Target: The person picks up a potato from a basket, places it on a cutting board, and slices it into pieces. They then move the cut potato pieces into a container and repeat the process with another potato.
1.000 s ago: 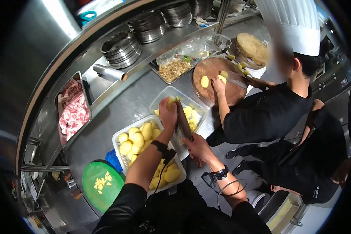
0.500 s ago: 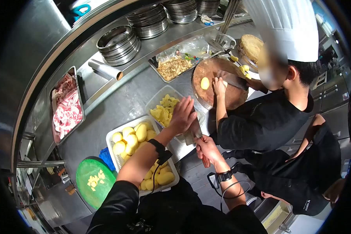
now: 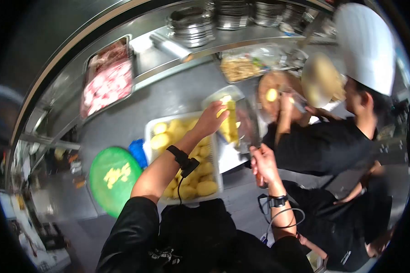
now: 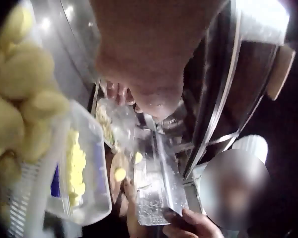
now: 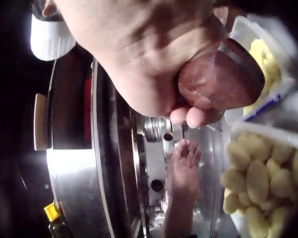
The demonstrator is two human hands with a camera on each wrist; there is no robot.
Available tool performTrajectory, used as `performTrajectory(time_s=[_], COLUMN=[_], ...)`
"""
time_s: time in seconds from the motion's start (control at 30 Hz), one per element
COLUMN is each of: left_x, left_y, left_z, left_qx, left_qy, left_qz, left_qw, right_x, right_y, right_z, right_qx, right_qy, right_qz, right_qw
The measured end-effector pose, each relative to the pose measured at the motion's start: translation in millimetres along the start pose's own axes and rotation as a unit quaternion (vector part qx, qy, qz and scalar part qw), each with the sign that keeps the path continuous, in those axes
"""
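My left hand is over the near side of a clear container of cut yellow potato pieces. In the right wrist view the left hand has loosely bent fingers, with nothing visible in them. My right hand grips the handle of a wide cleaver, its blade blurred just right of the container. The left wrist view shows the right hand below the wet blade. Whole peeled potatoes fill a white basket beside the container.
Left of the basket are a blue cloth and a green board with pieces. A meat tray and stacked metal rings stand at the back. A person in a white hat works at a round board to the right.
My left hand gripped a potato, then its fingers spread beside the blade, and now it is away from the blade. The cleaver has moved right of the container. The head view has shifted.
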State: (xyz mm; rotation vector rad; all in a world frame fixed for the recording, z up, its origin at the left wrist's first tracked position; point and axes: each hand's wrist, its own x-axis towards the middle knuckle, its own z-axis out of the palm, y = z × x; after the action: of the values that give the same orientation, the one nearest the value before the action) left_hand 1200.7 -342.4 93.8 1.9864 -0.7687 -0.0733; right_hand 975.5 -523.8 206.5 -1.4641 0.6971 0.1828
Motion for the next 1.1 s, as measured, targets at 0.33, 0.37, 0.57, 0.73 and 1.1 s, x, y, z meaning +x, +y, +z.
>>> performTrajectory(time_s=[0.33,0.37,0.57,0.73,1.1], left_x=[-369.8,-420.1,-537.4,-499.0,-440.8], left_y=[-68.7,-96.0,-158.5,-160.9,-158.2], left_z=[-321.1,-329.8,-337.4,-330.6,-323.4], left_qx=[0.117,0.181,0.309,0.258,0.213], left_qy=[0.26,0.265,0.22,0.174,0.09], left_qz=[-0.304,-0.321,-0.299,-0.195,-0.073], left_qw=[0.909,0.891,0.875,0.93,0.97], right_x=[-64.6,-76.7,-124.0,-147.9,-101.9], right_y=[31.9,49.2,184.1,243.6,254.0], right_z=[278.0,311.1,408.3,429.9,477.2], right_qx=[-0.043,-0.048,-0.087,0.01,-0.033], right_qy=[-0.273,-0.278,-0.201,-0.133,-0.215], right_qz=[0.082,0.109,0.092,0.107,0.124], right_qw=[0.957,0.953,0.971,0.985,0.968])
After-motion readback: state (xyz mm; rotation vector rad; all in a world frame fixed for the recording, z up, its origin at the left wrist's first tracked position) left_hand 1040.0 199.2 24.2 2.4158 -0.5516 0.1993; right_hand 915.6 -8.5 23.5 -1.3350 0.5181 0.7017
